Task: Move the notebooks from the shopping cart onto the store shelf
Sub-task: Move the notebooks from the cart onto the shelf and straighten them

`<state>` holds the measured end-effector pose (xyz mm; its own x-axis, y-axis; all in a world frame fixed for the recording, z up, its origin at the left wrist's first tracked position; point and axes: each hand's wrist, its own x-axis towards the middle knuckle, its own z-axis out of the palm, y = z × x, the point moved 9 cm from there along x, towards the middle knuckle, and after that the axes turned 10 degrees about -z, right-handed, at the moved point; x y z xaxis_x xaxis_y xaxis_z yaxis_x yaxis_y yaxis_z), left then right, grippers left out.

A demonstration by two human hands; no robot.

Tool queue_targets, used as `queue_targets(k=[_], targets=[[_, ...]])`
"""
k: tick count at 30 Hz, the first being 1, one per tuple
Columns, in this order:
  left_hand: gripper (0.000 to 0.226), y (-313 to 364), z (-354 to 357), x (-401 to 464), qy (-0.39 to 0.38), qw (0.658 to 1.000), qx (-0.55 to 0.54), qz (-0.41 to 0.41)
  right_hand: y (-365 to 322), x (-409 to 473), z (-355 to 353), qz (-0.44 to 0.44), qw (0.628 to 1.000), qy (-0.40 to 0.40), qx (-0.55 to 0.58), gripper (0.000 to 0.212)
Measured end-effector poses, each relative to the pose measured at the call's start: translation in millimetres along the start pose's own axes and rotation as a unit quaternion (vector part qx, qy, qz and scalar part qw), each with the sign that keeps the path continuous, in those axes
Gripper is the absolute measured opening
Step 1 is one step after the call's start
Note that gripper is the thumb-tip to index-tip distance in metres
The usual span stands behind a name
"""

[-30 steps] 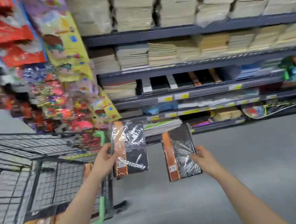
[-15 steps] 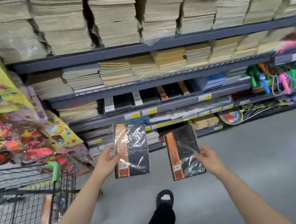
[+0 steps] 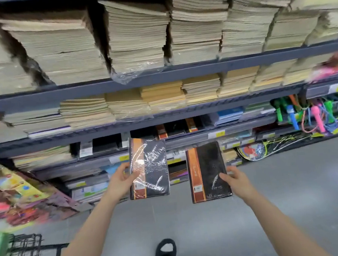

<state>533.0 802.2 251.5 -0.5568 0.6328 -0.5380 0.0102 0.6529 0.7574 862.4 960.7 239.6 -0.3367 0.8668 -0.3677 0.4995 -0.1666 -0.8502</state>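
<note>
Head view: left hand (image 3: 121, 178) and right hand (image 3: 235, 180) each grip a notebook (shrink-wrapped) before the shelf (image 3: 159, 78).

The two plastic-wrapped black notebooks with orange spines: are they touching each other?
Apart. The head view shows shelf edge and floor between the left-hand notebook and the right-hand notebook, each held separately.

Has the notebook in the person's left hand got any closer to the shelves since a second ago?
Yes. The left hand has carried its notebook toward the shelf; its top now overlaps the row of matching notebooks.
</note>
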Motion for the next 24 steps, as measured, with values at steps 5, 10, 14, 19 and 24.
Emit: queue_targets(k=[5,10,14,19,24], targets=[[0.031,-2.0,19.1,-7.0,0.05,0.998,-0.042,-0.016,-4.6,40.1,-20.9,-0.029,0.998,-0.051,0.001,0.013],[0.025,-30.9,34.8,-14.9,0.098,0.987,-0.124,-0.031,6.3,77.7,-27.4,-0.038,0.997,-0.073,0.003,0.027],[0.018,-55.1,31.5,7.5,0.136,0.974,-0.178,-0.04,10.9,116.0,-9.4,-0.056,0.995,-0.076,-0.017,0.033],[0.049,-89.4,17.8,75.0,0.162,0.964,-0.211,0.001,7.8,175.7,37.3,-0.126,0.988,-0.075,0.056,0.035],[0.009,-76.1,25.9,132.3,0.162,0.945,-0.274,0.076,13.9,228.5,68.4,-0.201,0.974,-0.043,0.094,0.037]])
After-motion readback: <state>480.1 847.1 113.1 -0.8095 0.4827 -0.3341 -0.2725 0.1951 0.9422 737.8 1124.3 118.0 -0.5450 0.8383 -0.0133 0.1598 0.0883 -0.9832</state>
